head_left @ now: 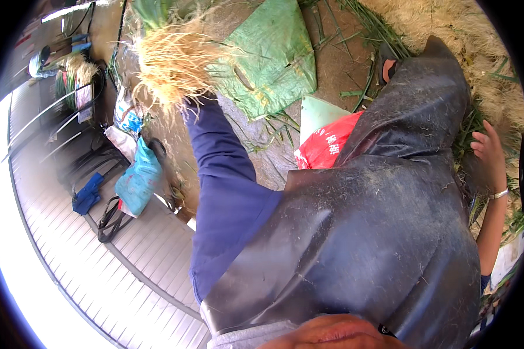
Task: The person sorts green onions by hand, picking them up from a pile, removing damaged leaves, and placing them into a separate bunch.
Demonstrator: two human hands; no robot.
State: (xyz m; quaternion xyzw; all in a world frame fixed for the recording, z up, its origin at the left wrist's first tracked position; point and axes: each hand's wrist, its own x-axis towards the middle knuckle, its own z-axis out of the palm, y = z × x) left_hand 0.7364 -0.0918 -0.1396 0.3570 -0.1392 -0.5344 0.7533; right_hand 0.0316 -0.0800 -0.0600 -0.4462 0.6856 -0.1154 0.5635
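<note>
A thick bunch of green onions (172,61) rises at the upper left, its pale stringy roots turned toward me and its green stalks cut off by the top of the view. My left arm, in a blue sleeve, reaches out to this bunch. The roots cover my left hand, so its fingers are hidden, but the bunch appears held up in it. At the far right, my right hand (490,150) is open with its fingers apart and nothing in it. It hangs beside loose green leaves and a large heap of pale roots (448,23).
A green woven sack (276,58) lies flat on the ground ahead, with scattered green leaves (367,29) beyond it. Close to my apron-covered leg (413,104) are a red plastic bag (332,139) and a pale panel. A blue bag (138,177) and a metal frame stand at left.
</note>
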